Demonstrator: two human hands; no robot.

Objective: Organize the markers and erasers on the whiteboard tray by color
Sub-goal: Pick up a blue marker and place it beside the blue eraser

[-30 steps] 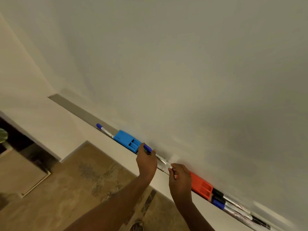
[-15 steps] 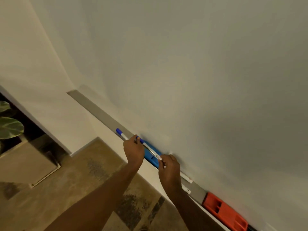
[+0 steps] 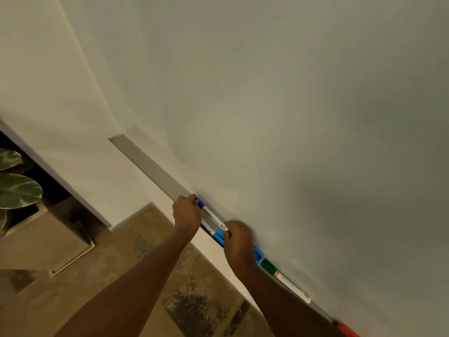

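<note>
A blue-capped marker point(image 3: 211, 214) hangs just above the grey whiteboard tray point(image 3: 148, 164), gripped at both ends. My left hand point(image 3: 186, 215) pinches its blue cap end and my right hand point(image 3: 237, 239) pinches its tail end. Below it a second white marker point(image 3: 207, 227) lies on the tray, mostly hidden. The blue eraser point(image 3: 257, 254) sits under my right hand, partly covered. A green-capped marker point(image 3: 284, 278) lies to the right of the eraser. At the bottom right corner the red eraser point(image 3: 346, 330) is just in view.
The whiteboard point(image 3: 267, 105) fills the upper right. The left stretch of the tray holds nothing. A plant point(image 3: 17, 188) in a square planter stands at the far left by a dark opening. Patterned brown flooring point(image 3: 116, 276) lies below.
Both hands have carried the blue-capped marker leftward along the tray, past the blue eraser. The view has swung left; the red eraser has slid to the bottom right corner and the green-capped marker has appeared.
</note>
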